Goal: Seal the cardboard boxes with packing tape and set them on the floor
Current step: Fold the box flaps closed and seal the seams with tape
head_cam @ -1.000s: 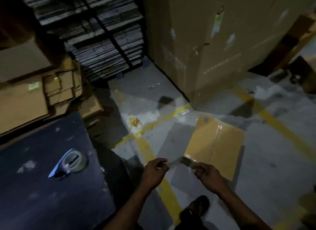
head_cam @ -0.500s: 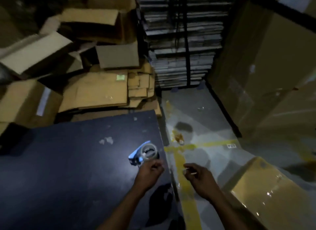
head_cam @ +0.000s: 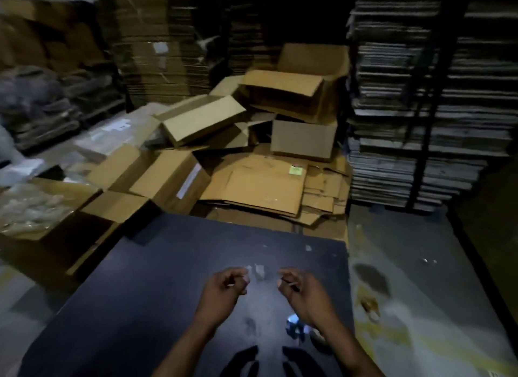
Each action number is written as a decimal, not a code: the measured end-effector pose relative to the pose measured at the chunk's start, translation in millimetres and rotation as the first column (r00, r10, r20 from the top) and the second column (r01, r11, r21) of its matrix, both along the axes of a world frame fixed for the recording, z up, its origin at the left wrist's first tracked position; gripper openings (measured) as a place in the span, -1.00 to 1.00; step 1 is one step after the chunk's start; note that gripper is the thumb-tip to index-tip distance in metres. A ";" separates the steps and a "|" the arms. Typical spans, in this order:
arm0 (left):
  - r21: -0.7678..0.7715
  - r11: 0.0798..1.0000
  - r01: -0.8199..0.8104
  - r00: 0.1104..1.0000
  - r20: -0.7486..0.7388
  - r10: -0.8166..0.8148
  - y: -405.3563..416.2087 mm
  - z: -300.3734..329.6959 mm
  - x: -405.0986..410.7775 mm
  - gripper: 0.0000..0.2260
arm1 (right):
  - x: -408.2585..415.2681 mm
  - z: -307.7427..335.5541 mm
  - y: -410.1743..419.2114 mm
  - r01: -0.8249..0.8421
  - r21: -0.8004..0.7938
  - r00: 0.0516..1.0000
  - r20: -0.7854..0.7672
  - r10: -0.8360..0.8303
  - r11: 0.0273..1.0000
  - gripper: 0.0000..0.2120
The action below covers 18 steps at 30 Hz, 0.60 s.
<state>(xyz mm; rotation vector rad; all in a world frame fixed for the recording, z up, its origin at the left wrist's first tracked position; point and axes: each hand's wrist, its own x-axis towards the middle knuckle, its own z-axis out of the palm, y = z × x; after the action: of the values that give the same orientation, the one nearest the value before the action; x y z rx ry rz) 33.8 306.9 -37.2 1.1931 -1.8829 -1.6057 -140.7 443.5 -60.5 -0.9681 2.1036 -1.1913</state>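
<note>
Dark navy and flat, the worktop (head_cam: 134,306) fills the lower middle of the view, scuffed with pale marks and scraps. Both hands hover just above it, near each other but apart. The left hand (head_cam: 222,291) has its fingers curled inward with something thin and pale between the fingertips; what it is cannot be told. The right hand (head_cam: 301,292) is curled the same way, with a similar pale sliver at its fingertips, and whether either hand truly grips anything cannot be told. Below the right wrist, a blue-and-white tape dispenser (head_cam: 294,324) lies on the worktop, partly hidden by the forearm.

Behind the worktop's far edge sits a heap of brown cardboard boxes (head_cam: 201,118), some open and tilted, resting on flattened brown cardboard sheets (head_cam: 260,183). To the left, an open carton holding clear plastic wrapping (head_cam: 30,205) stands beside the heap. On the right, tall strapped stacks of grey flat board (head_cam: 414,130) rise above the grey concrete floor (head_cam: 406,264), which carries a worn yellow line (head_cam: 459,354).
</note>
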 end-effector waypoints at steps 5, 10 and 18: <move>0.026 0.998 -0.056 0.998 -0.039 0.057 -96.8 6.5 25.6 -0.91 | 22.4 20.8 -105.2 -0.074 -0.026 0.997 -0.028 0.074 0.997 -0.80; 0.051 0.990 -0.131 0.988 -0.081 0.135 -246.1 -14.0 50.7 -0.92 | 60.4 27.5 -241.1 -0.174 0.053 0.979 -0.097 0.179 0.983 -0.79; 0.151 0.827 -0.541 0.829 -0.067 0.555 -479.4 -72.4 119.2 -0.83 | 122.1 -1.8 -503.5 -0.280 0.154 0.951 -0.089 0.296 0.948 -0.68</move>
<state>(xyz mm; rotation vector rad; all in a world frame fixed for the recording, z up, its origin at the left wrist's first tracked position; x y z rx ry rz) 153.0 -172.4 -109.6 1.4960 -1.2171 -1.4329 -18.6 -59.9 -62.3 -1.2501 2.0107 -0.8500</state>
